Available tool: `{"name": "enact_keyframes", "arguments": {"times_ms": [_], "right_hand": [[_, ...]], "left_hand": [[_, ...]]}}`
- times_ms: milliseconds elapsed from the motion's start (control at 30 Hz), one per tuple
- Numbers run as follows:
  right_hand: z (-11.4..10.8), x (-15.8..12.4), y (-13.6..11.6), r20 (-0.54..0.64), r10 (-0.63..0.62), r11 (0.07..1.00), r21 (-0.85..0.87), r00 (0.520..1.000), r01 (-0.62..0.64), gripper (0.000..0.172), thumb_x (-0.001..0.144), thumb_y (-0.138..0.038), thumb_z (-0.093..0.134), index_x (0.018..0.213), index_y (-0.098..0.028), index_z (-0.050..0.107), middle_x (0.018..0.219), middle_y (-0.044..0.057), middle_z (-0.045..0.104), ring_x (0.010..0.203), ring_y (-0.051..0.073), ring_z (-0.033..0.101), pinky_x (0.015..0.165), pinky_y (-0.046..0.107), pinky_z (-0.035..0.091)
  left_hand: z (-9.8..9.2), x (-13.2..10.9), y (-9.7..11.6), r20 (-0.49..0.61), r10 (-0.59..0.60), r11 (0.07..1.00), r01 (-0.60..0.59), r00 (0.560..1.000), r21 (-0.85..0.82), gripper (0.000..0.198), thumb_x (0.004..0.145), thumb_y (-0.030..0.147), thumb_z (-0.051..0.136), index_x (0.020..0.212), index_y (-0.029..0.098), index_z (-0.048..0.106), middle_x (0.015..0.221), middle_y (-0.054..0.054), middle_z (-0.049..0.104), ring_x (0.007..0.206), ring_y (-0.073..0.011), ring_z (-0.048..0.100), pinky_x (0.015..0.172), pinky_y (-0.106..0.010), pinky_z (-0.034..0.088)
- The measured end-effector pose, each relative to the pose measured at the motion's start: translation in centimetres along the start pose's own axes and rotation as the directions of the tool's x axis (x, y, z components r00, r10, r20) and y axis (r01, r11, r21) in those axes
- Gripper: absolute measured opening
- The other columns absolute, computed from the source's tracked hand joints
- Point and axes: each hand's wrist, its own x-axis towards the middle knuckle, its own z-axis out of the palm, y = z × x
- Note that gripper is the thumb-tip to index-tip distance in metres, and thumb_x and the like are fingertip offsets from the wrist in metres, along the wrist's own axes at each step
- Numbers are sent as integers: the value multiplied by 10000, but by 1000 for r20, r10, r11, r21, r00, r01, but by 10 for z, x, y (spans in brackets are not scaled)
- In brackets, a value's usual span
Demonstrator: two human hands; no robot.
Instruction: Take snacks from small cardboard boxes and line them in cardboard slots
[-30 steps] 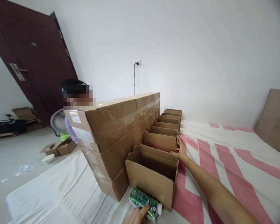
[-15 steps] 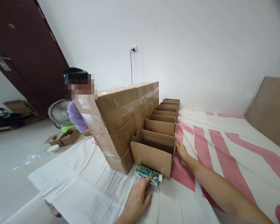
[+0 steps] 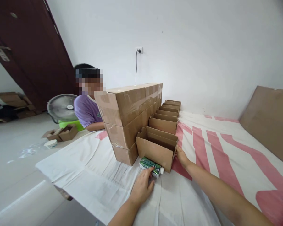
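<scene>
My left hand (image 3: 141, 187) rests on the sheet with its fingers curled onto a green and white drink carton (image 3: 150, 166) that lies flat against the front of the nearest open cardboard box (image 3: 155, 151). My right hand (image 3: 181, 155) touches that box's right side near the bottom corner, fingers pressed to the cardboard. Behind it runs a row of several more open cardboard boxes (image 3: 166, 117).
A stack of sealed cartons (image 3: 129, 116) stands left of the row. Another person in a purple shirt (image 3: 87, 110) sits behind it, near a fan (image 3: 62, 108) and small boxes on the floor (image 3: 60, 133). A cardboard sheet (image 3: 269, 119) leans at the right. The white and pink sheet (image 3: 214, 147) covers the surface.
The view has pulled back and swung left, so the other person shows more. My right hand has slid from the second box to the nearest box's right side. My left hand stays on the carton.
</scene>
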Motion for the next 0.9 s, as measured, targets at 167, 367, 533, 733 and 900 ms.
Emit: {"name": "enact_keyframes", "arguments": {"times_ms": [167,367,533,733,900], "right_hand": [[-3,-14,1,-38,66,998,-13,997,-67,847,747,-934,256,1022,-228,634,810,73,688,776,279,654,721,434,544],[-16,-44,-1,-29,-55,993,-109,998,52,1075,590,-882,622,1425,-250,378,1483,131,458,1377,311,415,1143,465,340],[-8,-61,-7,156,-186,950,-222,970,218,1344,457,-699,851,1537,-278,170,1571,128,342,1511,333,181,1208,545,196],[16,-60,-8,68,-166,983,-65,984,170,1263,566,-554,864,1544,-301,106,1515,148,425,1416,312,395,1161,545,319],[22,-81,-17,93,-156,988,4,983,156,1208,564,-472,878,1525,-317,163,1484,152,464,1314,334,511,1043,542,461]], "left_hand": [[4,-2,-5,-129,34,999,-35,991,-4,358,828,159,497,1184,173,532,811,-27,659,747,-189,659,707,-326,562],[9,-4,-12,-228,-14,1000,19,974,20,316,800,138,478,1100,199,556,814,-23,618,760,-195,633,741,-348,549],[11,-4,-15,-341,-106,989,135,934,63,366,775,111,509,1130,180,570,1126,-140,582,1116,-313,562,974,-539,469],[13,-5,-16,-392,-259,956,293,883,28,671,755,167,603,1397,222,417,1514,-182,309,1410,-391,344,1097,-594,356],[7,-8,-12,-424,-172,981,194,889,9,715,787,428,678,1394,182,390,1491,-213,345,1385,-401,364,1095,-608,344]]}}
